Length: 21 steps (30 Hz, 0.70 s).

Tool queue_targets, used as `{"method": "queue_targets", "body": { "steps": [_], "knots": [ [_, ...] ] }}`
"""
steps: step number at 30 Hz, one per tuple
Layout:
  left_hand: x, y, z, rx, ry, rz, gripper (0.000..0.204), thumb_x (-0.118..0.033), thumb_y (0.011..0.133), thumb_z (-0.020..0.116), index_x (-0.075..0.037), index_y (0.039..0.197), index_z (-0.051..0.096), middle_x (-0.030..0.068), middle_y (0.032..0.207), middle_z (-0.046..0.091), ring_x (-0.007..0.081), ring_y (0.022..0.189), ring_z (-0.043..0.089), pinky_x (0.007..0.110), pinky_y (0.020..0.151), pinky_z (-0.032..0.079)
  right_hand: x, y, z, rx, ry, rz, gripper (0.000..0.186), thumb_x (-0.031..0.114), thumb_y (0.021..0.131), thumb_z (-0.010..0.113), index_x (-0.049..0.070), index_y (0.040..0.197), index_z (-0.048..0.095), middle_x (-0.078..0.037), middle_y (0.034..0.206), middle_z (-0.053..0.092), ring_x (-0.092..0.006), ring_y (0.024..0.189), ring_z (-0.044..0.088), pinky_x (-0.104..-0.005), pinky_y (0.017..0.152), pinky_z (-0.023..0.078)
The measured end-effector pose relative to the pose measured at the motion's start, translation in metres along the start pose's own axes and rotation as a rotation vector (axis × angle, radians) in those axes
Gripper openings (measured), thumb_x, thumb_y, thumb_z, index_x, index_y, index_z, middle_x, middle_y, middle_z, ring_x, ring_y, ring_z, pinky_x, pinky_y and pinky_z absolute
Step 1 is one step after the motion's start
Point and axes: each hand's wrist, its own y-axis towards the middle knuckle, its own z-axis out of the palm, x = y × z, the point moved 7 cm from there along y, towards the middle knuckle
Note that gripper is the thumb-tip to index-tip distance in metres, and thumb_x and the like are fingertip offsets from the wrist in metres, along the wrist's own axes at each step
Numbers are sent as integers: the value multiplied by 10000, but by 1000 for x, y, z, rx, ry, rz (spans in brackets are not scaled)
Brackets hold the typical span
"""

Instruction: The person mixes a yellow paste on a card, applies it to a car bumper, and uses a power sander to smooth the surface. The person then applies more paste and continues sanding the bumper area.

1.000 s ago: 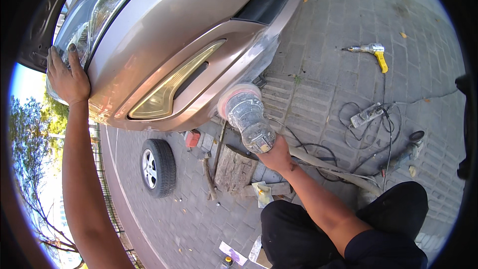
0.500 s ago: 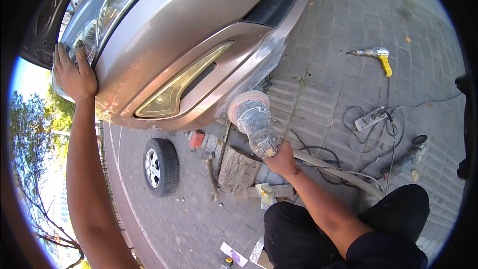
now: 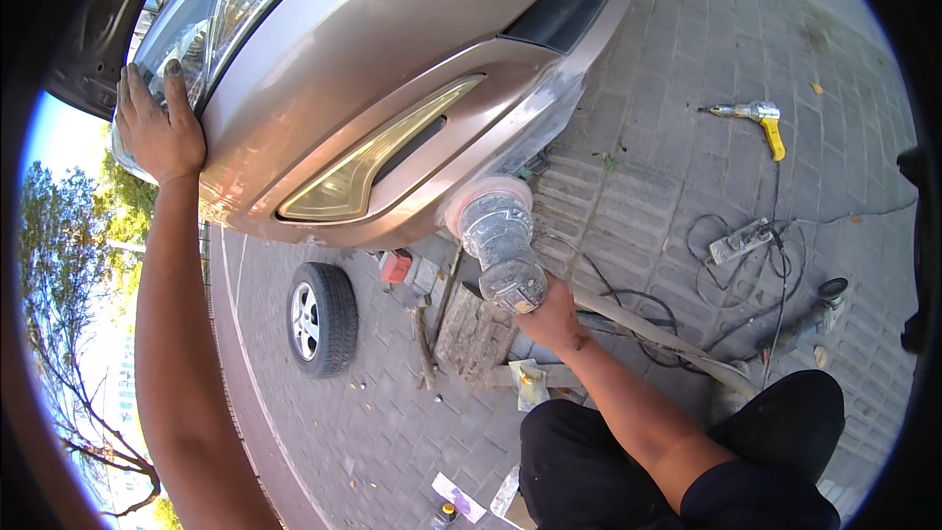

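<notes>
A bronze car front bumper (image 3: 314, 137) fills the upper middle, with a yellowish lamp (image 3: 334, 186) set in it. My left hand (image 3: 157, 123) lies open, fingers stretched out over the clear headlight (image 3: 221, 15) and the edge of the paintwork. My right hand (image 3: 549, 316) is closed on the rear end of a dusty grey power sander (image 3: 500, 245). Its round pad (image 3: 471, 196) is at the lower right edge of the bumper, where the surface looks scuffed and pale; whether it touches cannot be made out for certain.
A loose wheel (image 3: 319, 319) lies left of a log (image 3: 471, 334), sticks and a red block (image 3: 395, 267). A yellow-handled tool (image 3: 770, 132), a power strip (image 3: 736, 240), cords and another tool (image 3: 829, 309) lie on the paving at right. My dark-clothed knees (image 3: 569, 451) show below.
The car and surroundings sit slightly further right in the picture. The sander moved down and right away from the bumper, then back up toward its edge. My left hand stays on the headlight.
</notes>
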Motion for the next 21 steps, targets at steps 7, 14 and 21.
{"method": "queue_targets", "body": {
  "steps": [7,14,21],
  "knots": [
    [3,-1,-3,-8,6,8,832,-645,1103,487,15,1608,527,237,1657,526,424,1549,449,507,1308,298,4,-10,10,28,-106,-13,409,178,835,877,44,1192,730,-226,1062,787,-480,996,755,-534,828,608],
    [4,-1,-1,-16,-9,3,818,-650,1112,482,-16,1628,524,229,1676,507,406,1563,437,489,1307,299,-5,-11,25,112,-164,-40,547,246,830,893,50,1294,680,-217,1174,771,-480,1083,728,-561,902,587],
    [4,-2,-1,-14,-9,3,820,-652,1106,487,-20,1627,527,226,1676,509,403,1561,440,487,1309,296,2,-10,35,110,-287,-132,585,282,849,860,64,1353,658,-214,1198,754,-470,1090,725,-571,890,590]
  ]
}}
